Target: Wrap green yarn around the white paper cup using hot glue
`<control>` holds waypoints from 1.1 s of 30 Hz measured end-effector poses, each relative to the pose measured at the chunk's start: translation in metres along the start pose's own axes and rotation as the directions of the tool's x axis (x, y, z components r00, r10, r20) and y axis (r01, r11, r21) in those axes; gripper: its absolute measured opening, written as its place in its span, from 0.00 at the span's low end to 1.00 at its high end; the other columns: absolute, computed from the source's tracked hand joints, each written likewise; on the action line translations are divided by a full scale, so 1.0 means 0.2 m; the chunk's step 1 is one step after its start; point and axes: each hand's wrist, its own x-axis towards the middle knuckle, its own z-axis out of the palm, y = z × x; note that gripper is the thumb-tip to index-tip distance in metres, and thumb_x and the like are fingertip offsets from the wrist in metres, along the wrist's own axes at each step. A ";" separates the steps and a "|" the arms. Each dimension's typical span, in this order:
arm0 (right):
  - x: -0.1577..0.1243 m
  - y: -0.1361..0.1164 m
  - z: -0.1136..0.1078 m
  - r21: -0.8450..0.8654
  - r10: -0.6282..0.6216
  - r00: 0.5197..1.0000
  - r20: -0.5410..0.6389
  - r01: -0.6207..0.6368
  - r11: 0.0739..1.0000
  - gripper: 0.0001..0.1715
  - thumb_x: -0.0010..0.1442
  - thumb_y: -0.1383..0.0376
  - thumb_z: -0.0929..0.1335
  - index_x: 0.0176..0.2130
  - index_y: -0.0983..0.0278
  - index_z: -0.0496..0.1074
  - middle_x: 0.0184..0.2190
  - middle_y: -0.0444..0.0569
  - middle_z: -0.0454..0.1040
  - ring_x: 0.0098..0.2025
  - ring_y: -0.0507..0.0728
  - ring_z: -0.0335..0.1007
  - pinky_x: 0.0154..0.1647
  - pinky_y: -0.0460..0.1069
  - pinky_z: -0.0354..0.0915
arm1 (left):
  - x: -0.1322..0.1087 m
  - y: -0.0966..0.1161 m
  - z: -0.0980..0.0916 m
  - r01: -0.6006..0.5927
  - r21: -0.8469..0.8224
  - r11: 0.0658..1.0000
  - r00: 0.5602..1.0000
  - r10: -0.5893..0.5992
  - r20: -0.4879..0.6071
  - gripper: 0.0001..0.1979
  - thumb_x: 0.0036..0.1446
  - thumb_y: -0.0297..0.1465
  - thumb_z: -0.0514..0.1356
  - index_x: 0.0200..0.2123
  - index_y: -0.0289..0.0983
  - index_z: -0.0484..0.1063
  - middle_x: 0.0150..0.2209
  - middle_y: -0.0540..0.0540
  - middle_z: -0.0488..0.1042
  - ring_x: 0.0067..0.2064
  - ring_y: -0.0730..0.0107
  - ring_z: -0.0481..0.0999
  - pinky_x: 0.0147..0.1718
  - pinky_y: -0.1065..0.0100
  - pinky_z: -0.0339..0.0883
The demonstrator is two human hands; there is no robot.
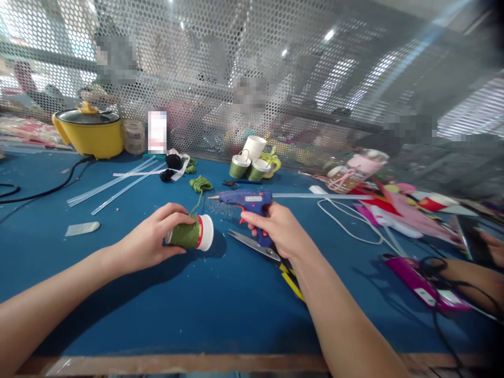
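Head view: the left hand (151, 241) curls its fingers around a white cup wrapped in green cord (191, 233), which lies on its side on the blue table (197, 315), open end to the right; the right hand (277, 228) is closed on the grip of a blue glue gun (252, 199), nozzle pointing left, just beyond the cup. Scissors (255, 245) lie between cup and right hand; a loose cord bundle (200, 184) sits behind; a yellow pot (90, 131) stands far left.

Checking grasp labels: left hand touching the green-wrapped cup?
Touching. Head view: left hand curls over the green-wrapped cup, fingers on its side, no gap. Right hand holds the glue gun.
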 end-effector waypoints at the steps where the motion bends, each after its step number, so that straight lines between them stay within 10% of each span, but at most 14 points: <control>1: 0.03 0.02 -0.01 -0.022 -0.001 0.999 -0.039 0.000 1.000 0.11 0.48 0.61 0.69 0.31 0.66 0.67 0.22 0.44 0.71 0.21 0.49 0.66 0.22 0.45 0.62 | 0.00 0.00 0.00 0.002 -0.005 1.000 1.000 -0.002 -0.002 0.19 0.52 0.26 0.60 0.48 0.38 0.61 0.48 0.41 0.62 0.49 0.61 0.67 0.46 0.59 0.67; 10: 0.22 0.20 -0.02 -0.454 0.034 0.984 -0.174 -0.111 0.884 0.18 0.59 0.60 0.62 0.21 0.65 0.66 0.18 0.51 0.71 0.19 0.52 0.65 0.22 0.48 0.61 | 0.00 -0.02 0.01 -0.037 0.048 0.998 0.999 0.039 -0.024 0.21 0.51 0.23 0.61 0.48 0.39 0.61 0.49 0.40 0.62 0.49 0.58 0.66 0.46 0.55 0.66; 17: 0.15 0.06 0.04 -0.638 -0.177 0.977 -0.123 0.059 0.768 0.15 0.58 0.62 0.64 0.25 0.66 0.73 0.37 0.60 0.73 0.48 0.66 0.64 0.46 0.55 0.59 | 0.00 -0.02 0.03 -0.083 0.087 0.993 0.996 0.087 -0.034 0.23 0.49 0.21 0.62 0.48 0.38 0.61 0.49 0.40 0.62 0.49 0.57 0.65 0.47 0.55 0.66; 24: 0.11 -0.09 0.29 -0.184 -0.074 0.900 0.431 0.168 0.968 0.31 0.60 0.46 0.57 0.32 0.66 0.76 0.32 0.51 0.77 0.37 0.55 0.70 0.40 0.49 0.62 | 0.00 -0.01 0.05 -0.119 0.055 0.991 0.993 0.119 -0.003 0.25 0.49 0.20 0.61 0.49 0.40 0.60 0.51 0.40 0.61 0.51 0.57 0.65 0.48 0.56 0.67; 33: 0.10 -0.06 0.34 0.193 -0.197 0.961 0.193 0.160 0.968 0.16 0.46 0.55 0.71 0.25 0.65 0.68 0.24 0.42 0.70 0.27 0.49 0.62 0.34 0.46 0.58 | -0.01 0.01 0.03 -0.010 -0.066 0.998 1.000 0.010 0.008 0.25 0.50 0.26 0.62 0.52 0.41 0.60 0.49 0.41 0.62 0.50 0.59 0.67 0.47 0.59 0.67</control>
